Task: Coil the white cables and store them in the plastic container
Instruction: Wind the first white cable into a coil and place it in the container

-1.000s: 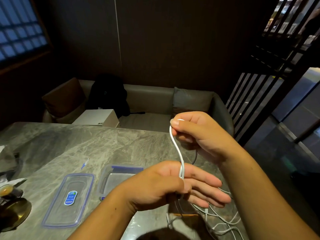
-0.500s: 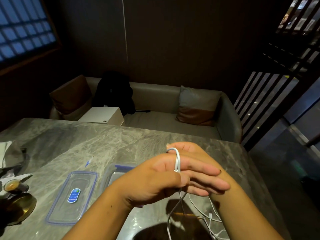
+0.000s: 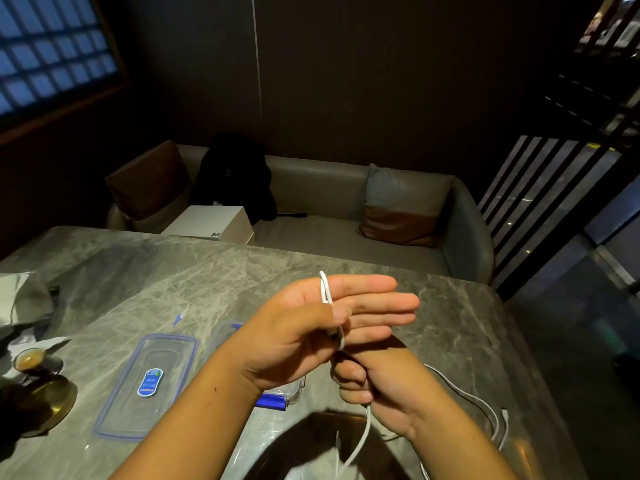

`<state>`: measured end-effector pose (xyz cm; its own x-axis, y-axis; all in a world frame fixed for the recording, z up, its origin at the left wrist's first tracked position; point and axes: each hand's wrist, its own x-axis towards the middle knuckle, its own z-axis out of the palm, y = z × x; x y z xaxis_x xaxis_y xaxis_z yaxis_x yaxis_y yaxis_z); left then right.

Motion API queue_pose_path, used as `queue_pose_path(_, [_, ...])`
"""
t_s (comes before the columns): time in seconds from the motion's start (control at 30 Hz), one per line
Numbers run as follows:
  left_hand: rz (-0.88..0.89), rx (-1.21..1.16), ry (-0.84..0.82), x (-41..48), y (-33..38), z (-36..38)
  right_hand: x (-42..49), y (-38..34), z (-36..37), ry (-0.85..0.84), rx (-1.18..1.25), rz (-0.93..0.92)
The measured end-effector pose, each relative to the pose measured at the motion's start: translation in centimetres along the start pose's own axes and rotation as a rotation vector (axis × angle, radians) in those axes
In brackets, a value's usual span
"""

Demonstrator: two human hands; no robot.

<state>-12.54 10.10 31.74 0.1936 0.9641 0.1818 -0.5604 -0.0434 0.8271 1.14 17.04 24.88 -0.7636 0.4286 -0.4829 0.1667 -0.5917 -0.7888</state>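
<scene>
grey veined marble table [image 3: 138,265] runs under my arms, dim and glossy. nearest me, the white cable [image 3: 325,289] hangs down toward my lap from my right hand [image 3: 377,393], whose fingers are curled round it in a loose fist just below my left. from there it climbs to my left hand [image 3: 311,327], held flat with the fingers straight and pointing right. the cable loops over the top of my index finger and my thumb pins it against the fingers. to the right of my right wrist, loose cables [image 3: 478,397] trail across the stone, one ending in a small plug. behind my left forearm sits the plastic container [image 3: 298,388], mostly hidden, with only a clear corner, a blue latch and a bit of the far rim showing. just left of it the lid [image 3: 114,403] lies flat, clear with a blue edge, and carries a blue oval sticker [image 3: 150,382] whose print is too small for me to read. at the left edge a small cup of coffee [image 3: 29,358] stands by a gold saucer [image 3: 48,407]. beyond the table a grey sofa [image 3: 329,195] holds a white box [image 3: 207,223] with a short dark marking i cannot make out, a black bag [image 3: 235,174] and a two-tone cushion [image 3: 401,202]. high on the left is a gridded window [image 3: 52,46].
</scene>
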Motion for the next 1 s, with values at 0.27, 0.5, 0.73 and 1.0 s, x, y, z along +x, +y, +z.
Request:
queue_pose_path(0.27, [-0.013,-0.064,0.064,0.3,-1.2,-0.6,-2.9,-0.5,1.2,-0.094,-0.114,-0.07])
queue_pose_path(0.5, [-0.056,-0.007,0.139,0.0,-1.5,-2.3,-5.7,-1.8,1.7,-0.077,-0.308,-0.059])
queue_pose_path(0.73, [-0.12,-0.06,0.069,-0.1,-3.1,-2.2,-7.8,-4.5,1.8,-0.058,-0.458,-0.13])
queue_pose_path(1.0, [-0.211,-0.074,0.118,0.1,-4.4,-2.1,-8.9,-8.5,0.8,0.011,-0.519,-0.315])
